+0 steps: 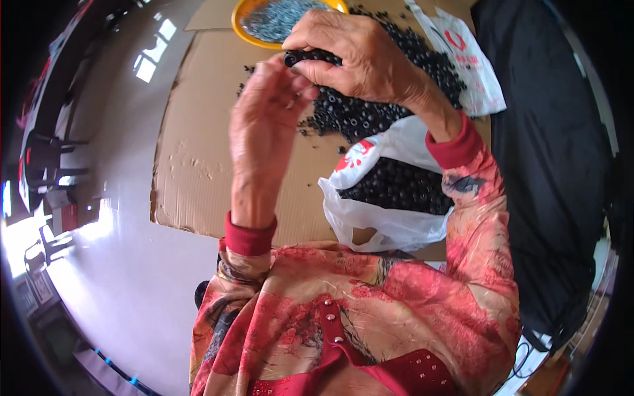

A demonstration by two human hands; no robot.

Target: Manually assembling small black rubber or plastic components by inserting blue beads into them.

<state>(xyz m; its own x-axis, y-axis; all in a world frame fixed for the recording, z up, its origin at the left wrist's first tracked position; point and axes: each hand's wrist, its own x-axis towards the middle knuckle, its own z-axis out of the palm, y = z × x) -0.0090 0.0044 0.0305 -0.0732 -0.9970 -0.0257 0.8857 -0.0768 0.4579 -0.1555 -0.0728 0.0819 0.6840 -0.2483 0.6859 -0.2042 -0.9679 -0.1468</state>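
My right hand point(360, 56) is closed round a short black cylindrical piece point(318, 57), held sideways between thumb and fingers. One round end of the piece faces left, and the fingers cover part of it. My left hand point(264, 109) is right beside that end, its fingers partly curled and smeared by motion, so I cannot tell whether it holds anything. Below and behind the hands, a heap of small black ring-like parts point(356, 115) spreads over the cardboard point(198, 145). At the top, a yellow bowl point(239, 30) contains many thin, shiny metal pieces, perhaps screws or pins.
Near my body lies an open white plastic bag point(347, 218) filled with black round parts point(396, 188). Another white bag with red print point(479, 79) lies flat at the upper right. Black cloth point(535, 165) hangs along the right, and a shiny pale floor point(139, 178) lies left.
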